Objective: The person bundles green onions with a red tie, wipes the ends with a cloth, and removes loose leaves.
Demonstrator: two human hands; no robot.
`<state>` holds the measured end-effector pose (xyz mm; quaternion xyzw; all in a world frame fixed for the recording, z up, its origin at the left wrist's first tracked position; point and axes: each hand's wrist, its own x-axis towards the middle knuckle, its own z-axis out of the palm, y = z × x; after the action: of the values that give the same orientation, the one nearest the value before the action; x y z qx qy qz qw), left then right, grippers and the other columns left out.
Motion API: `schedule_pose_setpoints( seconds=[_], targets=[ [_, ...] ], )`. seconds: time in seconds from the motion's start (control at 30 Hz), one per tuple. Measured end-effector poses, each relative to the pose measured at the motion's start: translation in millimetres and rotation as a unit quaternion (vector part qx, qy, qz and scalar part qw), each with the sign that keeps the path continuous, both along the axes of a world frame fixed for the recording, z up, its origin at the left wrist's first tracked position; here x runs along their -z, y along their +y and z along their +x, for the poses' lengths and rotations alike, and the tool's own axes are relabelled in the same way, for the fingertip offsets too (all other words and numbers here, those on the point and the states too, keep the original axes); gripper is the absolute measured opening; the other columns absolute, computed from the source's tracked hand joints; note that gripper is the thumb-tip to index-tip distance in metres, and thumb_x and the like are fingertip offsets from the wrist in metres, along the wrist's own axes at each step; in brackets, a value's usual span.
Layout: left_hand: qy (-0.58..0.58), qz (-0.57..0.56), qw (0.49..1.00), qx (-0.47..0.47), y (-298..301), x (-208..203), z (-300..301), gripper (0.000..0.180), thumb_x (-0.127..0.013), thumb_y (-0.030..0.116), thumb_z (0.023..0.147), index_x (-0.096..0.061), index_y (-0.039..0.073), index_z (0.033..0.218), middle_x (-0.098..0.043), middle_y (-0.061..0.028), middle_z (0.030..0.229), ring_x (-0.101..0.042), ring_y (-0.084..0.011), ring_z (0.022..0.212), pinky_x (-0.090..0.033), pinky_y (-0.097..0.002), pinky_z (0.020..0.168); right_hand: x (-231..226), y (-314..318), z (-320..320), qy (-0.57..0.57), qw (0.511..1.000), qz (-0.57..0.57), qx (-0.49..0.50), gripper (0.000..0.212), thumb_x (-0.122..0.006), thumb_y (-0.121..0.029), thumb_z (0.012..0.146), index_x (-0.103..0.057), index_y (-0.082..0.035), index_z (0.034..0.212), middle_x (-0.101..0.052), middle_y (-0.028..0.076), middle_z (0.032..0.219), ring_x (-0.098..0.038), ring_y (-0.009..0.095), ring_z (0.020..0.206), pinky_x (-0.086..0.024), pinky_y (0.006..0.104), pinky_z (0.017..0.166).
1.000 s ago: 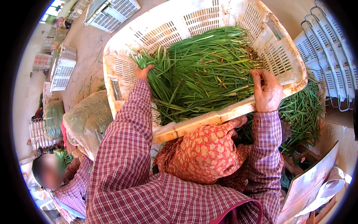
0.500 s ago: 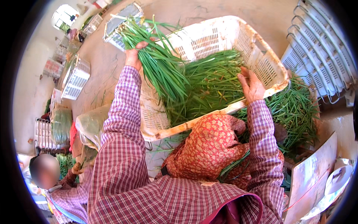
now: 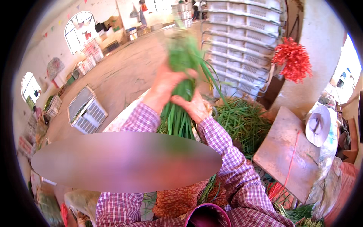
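A long bunch of green garlic chives (image 3: 181, 117) stands upright in front of me, its upper end smeared by motion. My left hand (image 3: 166, 85) wraps round its middle from the left, the fingers closed. My right hand (image 3: 193, 106) grips it slightly lower from the right, the thumb lying across the leaves. A strip of the white basket's rim (image 3: 126, 113) shows behind my left sleeve. A blurred patch hides the rest of the basket and the lower leaf ends. More loose chives (image 3: 244, 123) lie heaped on the right, beyond my right forearm.
A tall stack of white crates (image 3: 242, 49) rises behind the heap. Red ties (image 3: 293, 60) hang on the pillar. At the right are a tilted board (image 3: 283, 151) with red string and a pale hat (image 3: 318, 125). A white crate (image 3: 89, 111) stands on the floor at left.
The view has swung to the right and up. The bunch has risen from over the basket to upright before me. My right hand has left the chives in the basket and joined my left on the bunch.
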<state>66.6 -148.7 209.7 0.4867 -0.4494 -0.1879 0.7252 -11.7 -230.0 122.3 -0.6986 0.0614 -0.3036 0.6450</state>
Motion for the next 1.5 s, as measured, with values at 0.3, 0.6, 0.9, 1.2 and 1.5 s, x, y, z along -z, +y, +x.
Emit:
schedule_pose_setpoints(
  seconds=[0.3,0.6,0.9,1.2,1.5],
  targets=[
    [-0.308,0.102,0.946,-0.001,-29.6,56.6,-44.5,0.125,-0.090,0.023,0.060,-0.006,-0.001,0.150,-0.023,-0.0250,0.152,-0.027,-0.0287,0.140,-0.026,-0.0391,0.113,36.2,-45.4,-71.5,-0.218,0.920,0.318,0.068,0.064,-0.075,-0.022,0.082,-0.042,-0.004,0.134,-0.055,0.010,0.125,-0.058,0.022,0.110,-0.050,0.0387,0.093],
    [-0.162,0.147,0.976,0.022,0.2,123.6,-16.9,0.083,-0.082,0.012,0.061,-0.043,-0.003,0.133,-0.058,-0.0126,0.122,-0.054,-0.0213,0.114,-0.042,-0.0343,0.100,67.8,-34.6,-25.4,-0.255,0.886,0.382,-0.067,0.065,-0.065,-0.051,0.085,-0.048,-0.009,0.132,-0.057,0.009,0.127,-0.056,0.026,0.115,-0.045,0.0441,0.101],
    [-0.355,0.294,0.877,-0.139,52.0,141.2,31.6,0.073,-0.073,0.016,0.061,-0.049,-0.001,0.128,-0.067,-0.0212,0.087,-0.066,-0.0346,0.081,-0.052,-0.0428,0.075,60.5,-97.2,-33.2,-0.322,0.853,0.411,-0.012,0.069,-0.068,-0.052,0.083,-0.048,-0.010,0.133,-0.054,0.011,0.131,-0.053,0.029,0.118,-0.045,0.0489,0.101],
    [-0.476,0.226,0.826,-0.201,82.0,151.4,64.7,0.073,-0.077,0.014,0.065,-0.049,0.019,0.132,-0.069,-0.0135,0.094,-0.068,-0.0299,0.080,-0.054,-0.0422,0.069,60.8,-162.6,-41.5,-0.192,0.901,0.376,-0.095,0.031,-0.047,-0.041,0.099,-0.057,-0.016,0.083,-0.053,-0.001,0.069,-0.051,0.013,0.062,-0.043,0.0292,0.053],
    [-0.589,0.247,0.697,-0.327,126.8,180.8,109.8,0.067,-0.075,0.012,0.064,-0.055,0.024,0.127,-0.059,-0.0069,0.081,-0.063,-0.0277,0.075,-0.048,-0.0414,0.064,50.7,-215.5,-152.4,-0.214,0.923,0.320,-0.001,0.038,-0.047,-0.044,0.099,-0.049,-0.016,0.073,-0.037,-0.005,0.060,-0.025,0.006,0.041,-0.019,0.0236,0.040]
  ],
)
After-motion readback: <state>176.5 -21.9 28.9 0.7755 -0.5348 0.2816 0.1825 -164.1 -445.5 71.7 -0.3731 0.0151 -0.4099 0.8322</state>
